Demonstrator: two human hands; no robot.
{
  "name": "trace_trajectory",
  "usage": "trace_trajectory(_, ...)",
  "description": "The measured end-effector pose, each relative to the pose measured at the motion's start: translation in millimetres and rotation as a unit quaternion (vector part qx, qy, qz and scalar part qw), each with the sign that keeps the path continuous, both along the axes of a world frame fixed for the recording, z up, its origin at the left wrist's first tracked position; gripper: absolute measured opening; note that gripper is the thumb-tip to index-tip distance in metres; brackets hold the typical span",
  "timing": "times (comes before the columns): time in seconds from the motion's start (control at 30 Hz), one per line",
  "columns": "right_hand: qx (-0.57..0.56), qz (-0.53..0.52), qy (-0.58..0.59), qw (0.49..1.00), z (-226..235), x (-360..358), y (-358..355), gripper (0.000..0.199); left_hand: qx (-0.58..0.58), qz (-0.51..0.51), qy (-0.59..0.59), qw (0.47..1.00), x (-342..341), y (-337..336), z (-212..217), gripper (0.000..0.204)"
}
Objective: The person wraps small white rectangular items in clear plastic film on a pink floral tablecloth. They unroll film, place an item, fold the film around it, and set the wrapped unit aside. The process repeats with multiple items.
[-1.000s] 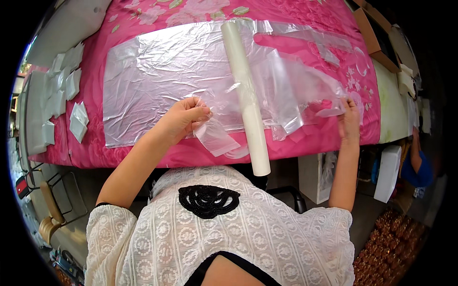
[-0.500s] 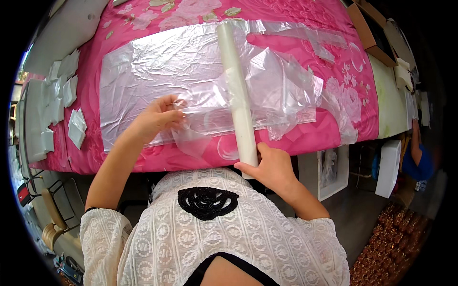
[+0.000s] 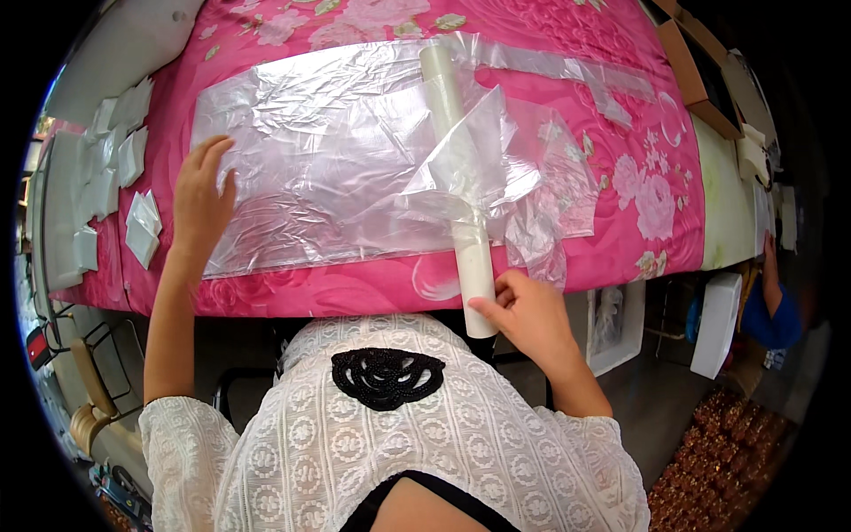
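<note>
Well, white packets (image 3: 142, 232) lie on the pink cloth (image 3: 496, 22). Just right of them, the left hand (image 3: 200, 197) has its fingers apart and bare at the film's (image 3: 328, 168) left end. The film is clear, shiny and creased, spread flat; 1 smooth, pale tube (image 3: 474, 266) crosses it, crumpled film over its middle. The right hand's (image 3: 532, 315) thumb touches the tube's near end; I cannot tell whether the fingers grip it.

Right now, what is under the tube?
Film and pink cloth show beside the tube, so they probably run beneath, but the tube covers the strip directly under it. Draped film partly hides its middle.
</note>
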State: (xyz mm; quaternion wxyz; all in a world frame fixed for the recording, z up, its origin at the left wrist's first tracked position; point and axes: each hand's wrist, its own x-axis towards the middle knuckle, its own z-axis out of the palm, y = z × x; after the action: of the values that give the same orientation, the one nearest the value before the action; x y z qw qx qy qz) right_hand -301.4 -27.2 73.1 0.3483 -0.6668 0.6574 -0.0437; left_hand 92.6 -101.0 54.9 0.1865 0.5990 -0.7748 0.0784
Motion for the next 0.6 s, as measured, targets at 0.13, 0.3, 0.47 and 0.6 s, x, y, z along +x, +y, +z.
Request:
trace_trajectory(0.13, -0.354, -0.019, 0.052, 0.934, -6.5, -15.7, -33.0, 0.042, 0.052, -0.116, 0.177, 0.976, -93.0, -3.4, -9.5, 0.037)
trace_trajectory(0.3, -0.365, 0.056, 0.03, 0.929, -44.5, -41.3, -62.2, 0.034, 0.102, -0.186, 0.187, 0.959, -158.6, -11.1, -45.6, 0.051)
trace_trajectory(0.47, -0.293, 0.042, -0.011, 0.955, -55.0, -74.6, -67.1, 0.028, 0.137, -0.191, 0.15, 0.96, -162.0, -4.9, -56.9, 0.058)
trace_trajectory(0.6, -0.308, -0.007, -0.033, 0.951, -38.7, -79.9, -64.4, 0.034, 0.157, -0.192, 0.13, 0.96, -161.8, -3.8, -55.9, 0.062)
